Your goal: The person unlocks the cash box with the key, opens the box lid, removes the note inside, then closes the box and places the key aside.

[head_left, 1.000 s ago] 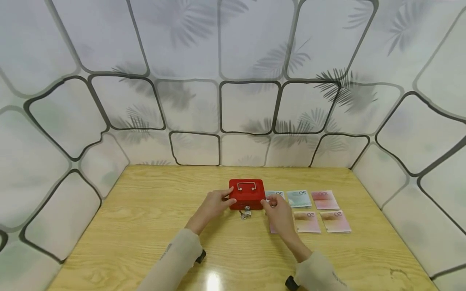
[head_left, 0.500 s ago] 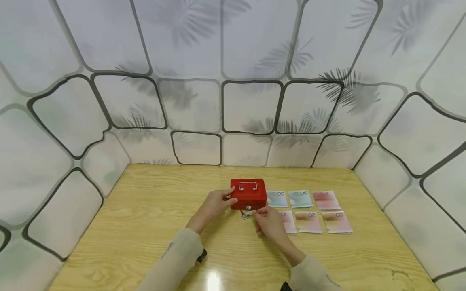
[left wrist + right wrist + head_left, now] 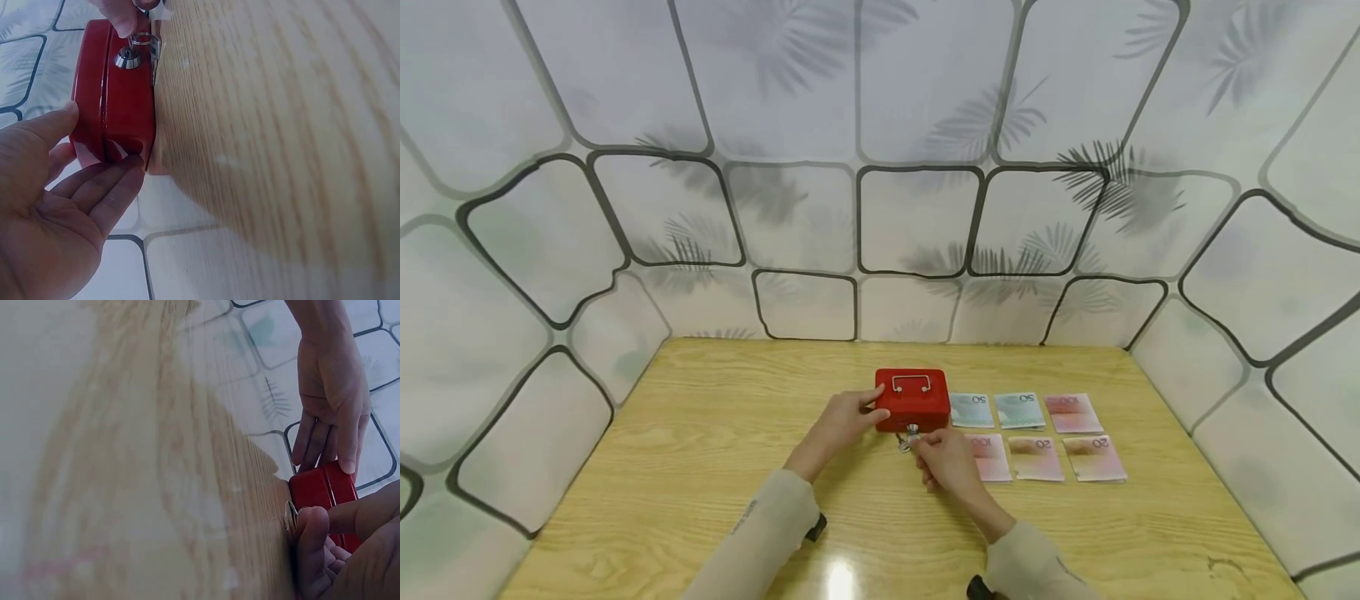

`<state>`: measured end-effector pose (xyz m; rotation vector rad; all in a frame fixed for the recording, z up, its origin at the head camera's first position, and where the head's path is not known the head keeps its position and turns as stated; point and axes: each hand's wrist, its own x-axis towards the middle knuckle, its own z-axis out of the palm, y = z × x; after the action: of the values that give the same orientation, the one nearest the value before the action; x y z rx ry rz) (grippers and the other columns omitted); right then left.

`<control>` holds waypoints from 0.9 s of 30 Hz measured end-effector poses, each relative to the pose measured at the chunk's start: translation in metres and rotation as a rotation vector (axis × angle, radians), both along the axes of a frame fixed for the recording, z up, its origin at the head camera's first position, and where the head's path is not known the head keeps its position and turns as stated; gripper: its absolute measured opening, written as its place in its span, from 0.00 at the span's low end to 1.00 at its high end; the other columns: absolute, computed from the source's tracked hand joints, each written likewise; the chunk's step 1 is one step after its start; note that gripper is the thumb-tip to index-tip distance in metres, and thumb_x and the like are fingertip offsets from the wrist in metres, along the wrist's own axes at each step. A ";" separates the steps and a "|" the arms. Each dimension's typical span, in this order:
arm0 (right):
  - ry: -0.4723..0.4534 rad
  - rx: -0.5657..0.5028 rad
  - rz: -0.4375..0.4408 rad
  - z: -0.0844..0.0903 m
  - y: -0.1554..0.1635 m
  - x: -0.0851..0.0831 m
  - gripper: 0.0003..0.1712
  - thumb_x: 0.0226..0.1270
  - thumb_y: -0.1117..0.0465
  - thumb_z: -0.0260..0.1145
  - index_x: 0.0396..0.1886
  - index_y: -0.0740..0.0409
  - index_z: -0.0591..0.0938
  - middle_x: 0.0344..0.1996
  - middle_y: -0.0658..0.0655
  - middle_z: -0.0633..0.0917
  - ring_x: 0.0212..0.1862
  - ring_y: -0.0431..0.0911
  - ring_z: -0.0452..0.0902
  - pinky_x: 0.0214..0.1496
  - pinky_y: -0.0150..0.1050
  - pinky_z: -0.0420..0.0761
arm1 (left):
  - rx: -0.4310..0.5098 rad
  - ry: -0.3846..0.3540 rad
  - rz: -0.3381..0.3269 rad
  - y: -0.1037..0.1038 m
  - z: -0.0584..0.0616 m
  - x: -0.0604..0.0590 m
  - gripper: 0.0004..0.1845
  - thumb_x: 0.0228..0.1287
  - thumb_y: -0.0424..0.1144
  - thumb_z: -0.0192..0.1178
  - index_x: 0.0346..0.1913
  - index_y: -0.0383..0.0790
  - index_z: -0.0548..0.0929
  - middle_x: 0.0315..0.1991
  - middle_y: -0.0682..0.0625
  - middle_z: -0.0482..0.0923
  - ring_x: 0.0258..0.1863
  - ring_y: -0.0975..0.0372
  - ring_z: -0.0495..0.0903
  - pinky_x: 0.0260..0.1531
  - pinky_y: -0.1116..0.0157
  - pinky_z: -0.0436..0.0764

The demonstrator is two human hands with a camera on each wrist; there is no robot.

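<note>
A small red cash box (image 3: 910,398) with a metal handle on its lid stands closed on the wooden table (image 3: 700,467). My left hand (image 3: 850,415) grips the box's left end, thumb on the lid edge and fingers on the side; the left wrist view shows the left hand (image 3: 94,156) against the cash box (image 3: 112,106). At the box's front, my right hand (image 3: 925,443) pinches the key (image 3: 911,432) that sits in the lock. In the left wrist view the key (image 3: 128,59) carries a ring. In the right wrist view my right hand (image 3: 315,540) is against the cash box (image 3: 322,486).
Several banknotes (image 3: 1037,433) lie in two rows on the table right of the box, the nearest just beside my right hand. Panel walls with a leaf pattern (image 3: 910,217) enclose the table at the back and both sides.
My right hand has moved left from the box's right side to its front and has taken hold of the key. The left hand and the box have stayed put.
</note>
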<state>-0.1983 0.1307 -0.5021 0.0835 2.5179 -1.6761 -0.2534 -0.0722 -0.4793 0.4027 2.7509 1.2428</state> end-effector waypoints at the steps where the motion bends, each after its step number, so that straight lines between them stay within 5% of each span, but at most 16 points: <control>1: 0.002 0.004 -0.002 0.000 0.000 0.000 0.11 0.74 0.63 0.67 0.31 0.66 0.84 0.17 0.55 0.82 0.11 0.39 0.73 0.14 0.34 0.78 | 0.000 0.002 -0.002 0.000 0.000 0.000 0.29 0.72 0.46 0.67 0.72 0.42 0.76 0.67 0.35 0.75 0.17 0.65 0.59 0.22 0.69 0.67; 27: 0.132 -0.026 -0.030 -0.010 -0.009 -0.005 0.07 0.68 0.71 0.68 0.30 0.64 0.78 0.11 0.54 0.78 0.10 0.40 0.72 0.12 0.33 0.75 | 0.008 0.010 -0.014 0.000 -0.001 -0.001 0.29 0.72 0.45 0.67 0.72 0.40 0.76 0.62 0.34 0.80 0.17 0.66 0.65 0.21 0.70 0.70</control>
<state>-0.2031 0.1214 -0.5126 0.0085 2.5998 -1.7818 -0.2543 -0.0722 -0.4801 0.4298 2.7475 1.2523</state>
